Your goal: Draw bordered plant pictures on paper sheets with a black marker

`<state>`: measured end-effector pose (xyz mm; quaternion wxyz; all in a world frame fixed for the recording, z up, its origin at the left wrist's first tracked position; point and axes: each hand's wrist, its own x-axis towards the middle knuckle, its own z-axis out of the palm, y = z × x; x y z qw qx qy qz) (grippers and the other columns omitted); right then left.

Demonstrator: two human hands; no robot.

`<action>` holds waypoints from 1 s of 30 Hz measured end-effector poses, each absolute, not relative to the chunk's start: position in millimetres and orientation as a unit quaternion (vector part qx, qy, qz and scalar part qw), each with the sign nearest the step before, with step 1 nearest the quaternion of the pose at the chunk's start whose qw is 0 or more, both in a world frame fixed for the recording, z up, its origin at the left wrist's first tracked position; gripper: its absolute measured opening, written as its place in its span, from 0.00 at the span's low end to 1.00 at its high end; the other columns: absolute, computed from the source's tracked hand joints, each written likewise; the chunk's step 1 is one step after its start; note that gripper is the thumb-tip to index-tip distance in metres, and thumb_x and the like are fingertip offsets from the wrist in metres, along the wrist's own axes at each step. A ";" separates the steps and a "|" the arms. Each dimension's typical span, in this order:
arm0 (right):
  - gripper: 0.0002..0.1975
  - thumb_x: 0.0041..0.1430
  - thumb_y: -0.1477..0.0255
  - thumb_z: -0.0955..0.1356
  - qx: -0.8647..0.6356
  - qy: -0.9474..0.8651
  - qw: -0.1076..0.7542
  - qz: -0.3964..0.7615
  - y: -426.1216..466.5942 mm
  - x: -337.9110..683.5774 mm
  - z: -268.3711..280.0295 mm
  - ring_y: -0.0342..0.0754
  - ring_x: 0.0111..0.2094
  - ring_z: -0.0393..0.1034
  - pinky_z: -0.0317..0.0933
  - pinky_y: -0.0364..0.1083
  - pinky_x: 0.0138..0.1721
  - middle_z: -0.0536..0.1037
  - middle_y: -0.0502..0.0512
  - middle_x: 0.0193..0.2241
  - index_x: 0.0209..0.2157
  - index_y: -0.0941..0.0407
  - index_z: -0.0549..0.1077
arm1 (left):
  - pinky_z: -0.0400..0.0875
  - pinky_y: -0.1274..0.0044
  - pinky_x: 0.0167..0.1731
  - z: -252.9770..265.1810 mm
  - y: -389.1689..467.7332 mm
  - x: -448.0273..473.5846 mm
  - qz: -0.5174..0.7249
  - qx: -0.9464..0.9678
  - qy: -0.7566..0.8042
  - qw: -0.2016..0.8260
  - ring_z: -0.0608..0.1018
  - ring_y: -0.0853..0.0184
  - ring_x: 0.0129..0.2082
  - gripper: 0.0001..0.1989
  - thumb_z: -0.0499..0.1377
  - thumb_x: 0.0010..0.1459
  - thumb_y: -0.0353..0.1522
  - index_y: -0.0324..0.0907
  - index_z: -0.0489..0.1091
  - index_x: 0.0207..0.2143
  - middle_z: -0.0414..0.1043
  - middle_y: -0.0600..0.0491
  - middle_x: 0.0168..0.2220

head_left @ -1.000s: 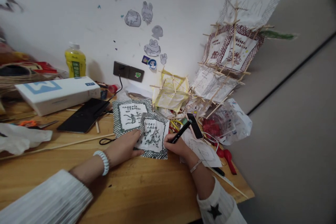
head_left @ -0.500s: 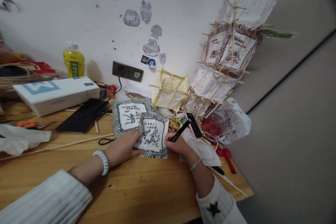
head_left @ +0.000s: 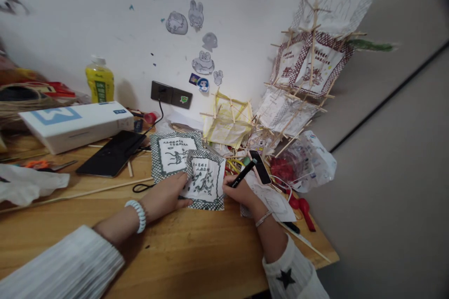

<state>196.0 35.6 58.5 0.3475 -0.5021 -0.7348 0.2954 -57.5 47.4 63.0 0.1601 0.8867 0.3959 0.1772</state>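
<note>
My right hand [head_left: 238, 190] is closed around a black marker pen [head_left: 244, 172], its rear end pointing up and to the right. That hand is at the right edge of a paper sheet [head_left: 205, 184] with a dark green patterned border, handwriting and a leafy drawing. My left hand [head_left: 171, 191] grips the sheet's left edge, thumb low and fingers higher up; part of the fingers is hidden. Behind it, partly overlapped, lies a second bordered sheet [head_left: 171, 152] with writing and a drawing. The pen's tip is hidden by my right hand.
A phone [head_left: 259, 167] and drawn papers [head_left: 277, 203] lie to the right, below a tall stick-and-paper structure [head_left: 312, 60]. A yellow paper frame [head_left: 229, 121] stands behind. Leftward are a black tablet-like device [head_left: 110, 154], a white box [head_left: 77, 126], scissors [head_left: 38, 165] and a bottle [head_left: 100, 79].
My right hand and the marker pen have shifted very slightly to the right. The left hand still grips the sheet, and the view has moved a touch.
</note>
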 end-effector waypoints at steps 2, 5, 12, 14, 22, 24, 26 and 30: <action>0.07 0.43 0.78 0.63 -0.504 -0.731 0.354 0.293 36.2 196.5 58.7 0.40 0.21 0.55 0.50 0.40 0.24 0.62 0.44 0.16 0.15 0.56 0.62 | 0.68 0.67 0.41 63.0 47.7 -57.3 0.176 0.887 0.396 0.158 0.72 0.53 0.42 0.13 0.59 0.48 0.37 0.43 0.59 0.34 0.69 0.43 0.39; 0.07 0.43 0.78 0.63 -0.509 -0.721 0.368 0.294 35.7 196.5 60.6 0.40 0.22 0.56 0.52 0.40 0.25 0.62 0.45 0.16 0.15 0.56 0.62 | 0.68 0.67 0.41 62.7 47.9 -57.3 0.176 0.888 0.395 0.158 0.73 0.53 0.42 0.13 0.58 0.48 0.37 0.43 0.59 0.34 0.69 0.43 0.40; 0.06 0.42 0.79 0.65 -0.504 -0.717 0.340 0.341 28.7 189.4 67.7 0.40 0.21 0.58 0.53 0.39 0.24 0.65 0.45 0.16 0.16 0.57 0.65 | 0.68 0.66 0.42 61.9 47.4 -58.0 0.180 0.887 0.394 0.160 0.73 0.53 0.42 0.14 0.58 0.48 0.38 0.42 0.60 0.35 0.69 0.42 0.41; 0.07 0.41 0.79 0.64 -0.499 -0.721 0.327 0.352 27.5 187.1 69.1 0.40 0.21 0.57 0.52 0.39 0.23 0.64 0.45 0.15 0.15 0.58 0.65 | 0.67 0.66 0.43 61.5 47.6 -58.3 0.181 0.887 0.393 0.160 0.73 0.52 0.43 0.14 0.58 0.48 0.38 0.42 0.61 0.36 0.69 0.41 0.42; 0.07 0.42 0.78 0.64 -0.493 -0.728 0.313 0.358 26.3 184.2 69.5 0.40 0.21 0.57 0.52 0.39 0.24 0.64 0.45 0.16 0.15 0.57 0.65 | 0.68 0.67 0.42 60.8 48.1 -58.5 0.184 0.886 0.396 0.158 0.73 0.53 0.43 0.14 0.58 0.48 0.38 0.42 0.61 0.36 0.69 0.43 0.41; 0.07 0.42 0.78 0.64 -0.494 -0.729 0.311 0.357 26.2 184.2 69.3 0.40 0.21 0.57 0.52 0.39 0.24 0.64 0.45 0.16 0.15 0.57 0.65 | 0.68 0.67 0.42 60.4 48.3 -58.5 0.186 0.885 0.395 0.159 0.73 0.52 0.42 0.14 0.59 0.48 0.37 0.42 0.61 0.36 0.69 0.43 0.40; 0.07 0.42 0.78 0.64 -0.496 -0.729 0.310 0.356 26.3 184.7 69.5 0.39 0.21 0.56 0.52 0.39 0.24 0.63 0.45 0.15 0.15 0.57 0.64 | 0.68 0.67 0.42 59.6 48.8 -58.5 0.190 0.885 0.394 0.161 0.73 0.52 0.42 0.14 0.59 0.47 0.37 0.42 0.61 0.36 0.69 0.42 0.40; 0.06 0.42 0.78 0.64 -0.503 -0.729 0.308 0.348 27.0 187.3 70.4 0.39 0.20 0.56 0.51 0.39 0.23 0.62 0.44 0.15 0.15 0.57 0.64 | 0.68 0.66 0.42 57.8 49.6 -58.8 0.197 0.884 0.391 0.164 0.73 0.53 0.42 0.15 0.59 0.48 0.37 0.42 0.61 0.37 0.70 0.43 0.41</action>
